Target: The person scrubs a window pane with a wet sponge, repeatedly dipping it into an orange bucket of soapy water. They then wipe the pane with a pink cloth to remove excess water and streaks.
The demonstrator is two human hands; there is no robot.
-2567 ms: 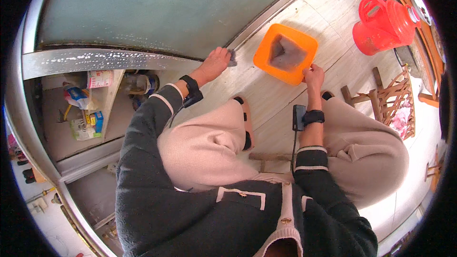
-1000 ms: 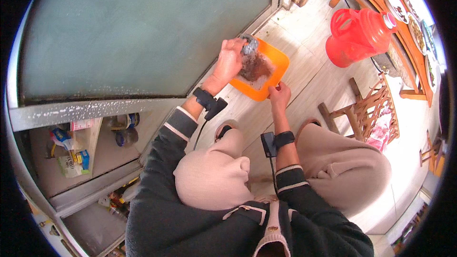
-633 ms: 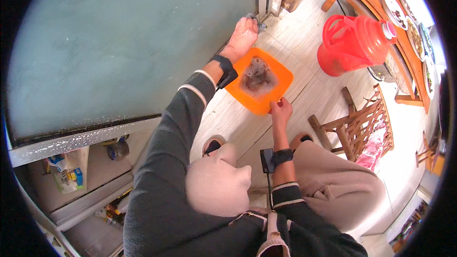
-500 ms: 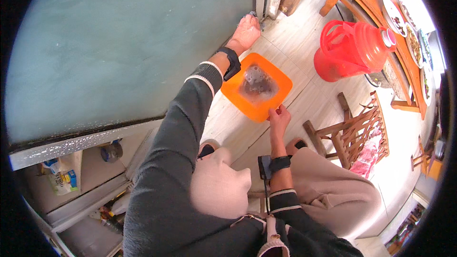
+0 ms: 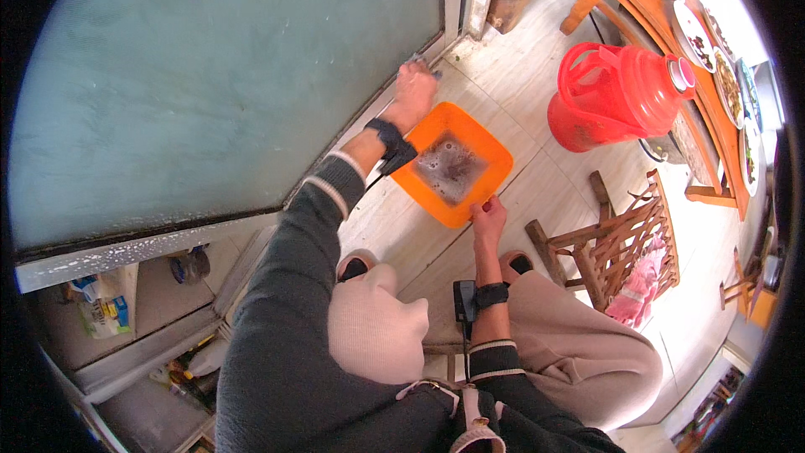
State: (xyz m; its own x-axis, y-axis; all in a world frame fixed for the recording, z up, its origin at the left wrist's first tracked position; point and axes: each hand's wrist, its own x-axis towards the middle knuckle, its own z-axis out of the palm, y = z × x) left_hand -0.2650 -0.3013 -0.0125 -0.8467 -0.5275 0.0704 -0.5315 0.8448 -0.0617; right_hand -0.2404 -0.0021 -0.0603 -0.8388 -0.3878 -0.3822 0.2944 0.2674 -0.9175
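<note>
- My left hand point(image 5: 412, 92) is curled over a dark grey scrubber point(image 5: 437, 75), beside the bottom edge of the frosted door point(image 5: 226, 75); only small bits of the scrubber show past my fingers.
- My right hand point(image 5: 488, 222) has its fingers drawn narrow at the near corner of the basin point(image 5: 496, 166), holding its rim.
- The basin is bright orange, squarish with rounded corners, and sits on the pale floor point(image 5: 537, 201) between my two hands.
- Inside it lies murky, grey-brown water point(image 5: 453, 169) with pale bubbles on top.
- The door's pane is dull grey-green, with white specks along its metal frame point(image 5: 151, 250).
- A red jug point(image 5: 620, 96) stands right of the basin, well apart.
</note>
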